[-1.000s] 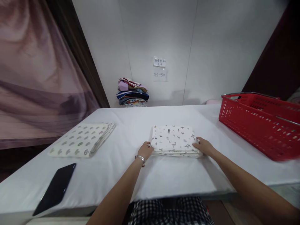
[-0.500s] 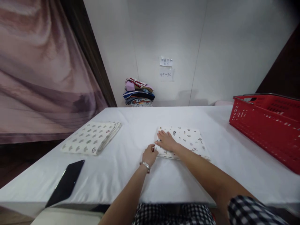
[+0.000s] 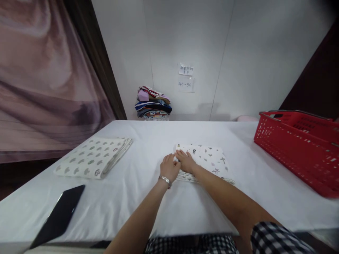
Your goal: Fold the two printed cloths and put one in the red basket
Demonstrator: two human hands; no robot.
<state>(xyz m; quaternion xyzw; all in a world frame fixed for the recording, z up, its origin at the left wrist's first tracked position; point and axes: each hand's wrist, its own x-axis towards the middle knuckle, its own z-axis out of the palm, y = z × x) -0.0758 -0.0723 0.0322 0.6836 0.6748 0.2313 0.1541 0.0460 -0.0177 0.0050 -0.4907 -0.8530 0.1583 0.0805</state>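
The right hand (image 3: 186,161) lies flat, fingers slightly spread, on the left part of the folded cloth (image 3: 212,159) on the white counter (image 3: 148,143); the left hand (image 3: 170,167) curves at that edge, whether pinching cannot be told; a red basket (image 3: 299,150) stands to the right.

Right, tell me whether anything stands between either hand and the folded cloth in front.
Nothing visible does. The right hand lies on the folded cloth, near its left edge; the left hand is at that edge, with no object showing between.
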